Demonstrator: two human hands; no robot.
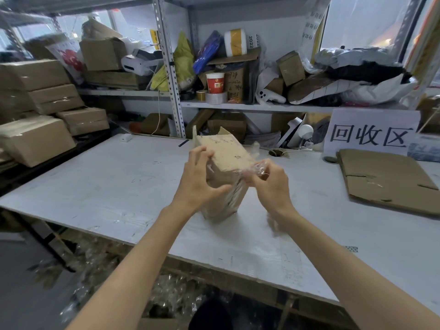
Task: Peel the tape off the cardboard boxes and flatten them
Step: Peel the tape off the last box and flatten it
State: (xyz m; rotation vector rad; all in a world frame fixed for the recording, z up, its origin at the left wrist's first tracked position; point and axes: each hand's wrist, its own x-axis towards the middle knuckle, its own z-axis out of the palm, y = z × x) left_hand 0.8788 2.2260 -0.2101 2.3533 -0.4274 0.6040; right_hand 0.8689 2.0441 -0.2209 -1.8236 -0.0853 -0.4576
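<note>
A small brown cardboard box (229, 156) stands tilted on its lower end on the white table (119, 182), its far flaps open. My left hand (198, 179) grips the box's left side, thumb on the near face. My right hand (266, 179) pinches a crumpled strip of clear tape (256, 166) at the box's right edge. The tape still clings to the box's upper right corner and looks blurred.
A flattened cardboard box (381, 179) lies on the table at the right, below a white paper sign (371, 132). Taped boxes (42, 115) are stacked at the left. Cluttered metal shelves (238, 106) stand behind. Crumpled tape scraps (171, 291) lie on the floor under the near edge.
</note>
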